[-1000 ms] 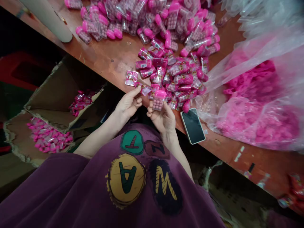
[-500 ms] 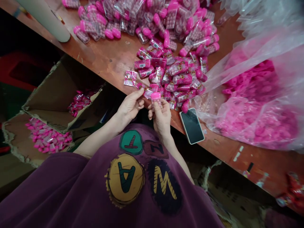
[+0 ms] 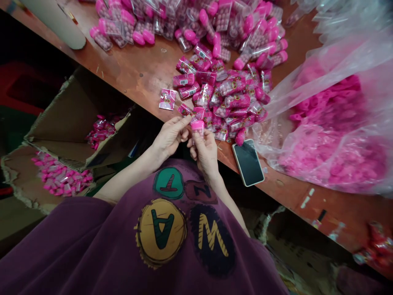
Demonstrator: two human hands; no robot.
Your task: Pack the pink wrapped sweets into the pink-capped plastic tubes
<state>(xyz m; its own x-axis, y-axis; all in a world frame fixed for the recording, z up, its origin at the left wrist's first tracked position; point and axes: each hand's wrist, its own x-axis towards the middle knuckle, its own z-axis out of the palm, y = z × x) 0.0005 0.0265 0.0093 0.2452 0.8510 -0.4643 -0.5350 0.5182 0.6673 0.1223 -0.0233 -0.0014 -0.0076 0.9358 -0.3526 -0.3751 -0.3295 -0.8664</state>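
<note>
Pinched in my right hand (image 3: pixel 206 149) is a small clear bottle of pink candy balls, its bright pink cap (image 3: pixel 197 126) pointing away from me. My left hand (image 3: pixel 170 134) is beside it with fingers curled and thumb stretched toward the cap's left edge; whether anything thin is between those fingers is hidden. Just beyond my fingertips lies a heap of candy bottles in printed pink sleeves (image 3: pixel 236 100). A flat printed pink sleeve (image 3: pixel 167 99) lies apart, left of that heap.
Unsleeved candy bottles (image 3: pixel 224 18) are piled at the back of the brown table (image 3: pixel 129 73). A phone (image 3: pixel 248 163) lies at the front edge, near a clear bag of pink pieces (image 3: pixel 334 155). Cardboard boxes (image 3: pixel 58 139) holding pink bottles stand lower left. A pale post (image 3: pixel 61 24) rises back left.
My left hand has moved slightly right, and its thumb is now at the capped bottle. My right hand has shifted a little left with the bottle. The heaps look the same.
</note>
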